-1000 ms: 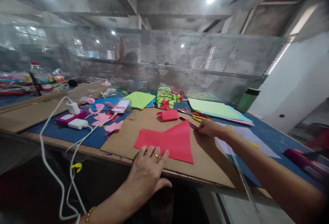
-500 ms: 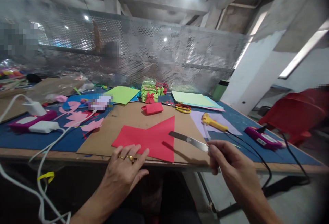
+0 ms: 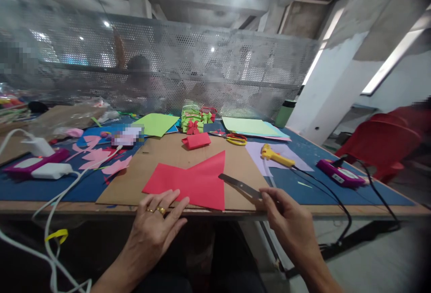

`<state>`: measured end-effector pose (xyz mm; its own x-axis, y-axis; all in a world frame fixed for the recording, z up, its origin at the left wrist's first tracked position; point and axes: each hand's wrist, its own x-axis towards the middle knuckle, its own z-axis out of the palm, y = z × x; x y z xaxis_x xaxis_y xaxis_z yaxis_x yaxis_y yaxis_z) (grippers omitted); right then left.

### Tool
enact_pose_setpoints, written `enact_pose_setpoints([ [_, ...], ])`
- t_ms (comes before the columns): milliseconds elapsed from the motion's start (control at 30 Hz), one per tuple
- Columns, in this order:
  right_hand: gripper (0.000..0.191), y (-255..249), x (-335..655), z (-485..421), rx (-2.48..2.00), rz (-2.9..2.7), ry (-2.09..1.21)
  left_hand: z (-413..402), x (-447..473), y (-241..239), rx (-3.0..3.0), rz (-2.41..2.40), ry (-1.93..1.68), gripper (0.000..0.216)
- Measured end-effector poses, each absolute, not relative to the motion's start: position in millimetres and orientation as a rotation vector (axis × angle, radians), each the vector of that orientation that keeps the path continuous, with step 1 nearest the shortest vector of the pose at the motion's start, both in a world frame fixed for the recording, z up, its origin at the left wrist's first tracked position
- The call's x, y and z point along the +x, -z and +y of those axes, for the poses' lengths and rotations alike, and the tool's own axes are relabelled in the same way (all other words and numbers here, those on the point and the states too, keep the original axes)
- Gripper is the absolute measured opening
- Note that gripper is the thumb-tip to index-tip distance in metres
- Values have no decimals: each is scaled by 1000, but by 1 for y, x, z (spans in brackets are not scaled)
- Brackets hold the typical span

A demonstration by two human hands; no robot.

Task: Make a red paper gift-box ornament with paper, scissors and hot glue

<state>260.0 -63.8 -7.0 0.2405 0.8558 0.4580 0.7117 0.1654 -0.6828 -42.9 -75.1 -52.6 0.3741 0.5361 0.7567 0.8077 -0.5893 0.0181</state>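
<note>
A folded red paper sheet (image 3: 191, 180) lies on a brown cardboard mat (image 3: 161, 158) at the table's near edge. My left hand (image 3: 155, 228) rests on the table edge with its fingers spread flat on the red paper's near corner. My right hand (image 3: 289, 225) is closed around one end of a metal ruler (image 3: 239, 185). The ruler's far tip points left and lies just beside the red paper's right edge.
A small folded red piece (image 3: 196, 140), scissors (image 3: 234, 138), a yellow glue gun (image 3: 276, 156) with black cable, a purple device (image 3: 333, 172), green sheets (image 3: 251, 127), pink cut-outs (image 3: 101, 156) and white chargers (image 3: 40, 158) lie around. A mesh screen stands behind. Red chairs (image 3: 380, 145) at right.
My right hand picked the ruler up from beyond the red paper and drew it back to the near right of the sheet. The view swung right. My left hand stayed on the paper.
</note>
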Motion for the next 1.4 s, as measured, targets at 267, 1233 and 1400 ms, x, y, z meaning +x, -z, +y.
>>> enact_pose_setpoints([
  [267, 31, 4, 260, -72, -1622, -1533, -227, -72, -45, 59, -2250, -1167, 1068, 38],
  [1233, 35, 16, 254, -90, -1435, -1673, -913, -16, -26, 10, -2562, -1464, 594, 34],
  [1400, 38, 29, 254, -89, -1441, -1564, -956, -16, -27, 8, -2595, -1465, 611, 35],
])
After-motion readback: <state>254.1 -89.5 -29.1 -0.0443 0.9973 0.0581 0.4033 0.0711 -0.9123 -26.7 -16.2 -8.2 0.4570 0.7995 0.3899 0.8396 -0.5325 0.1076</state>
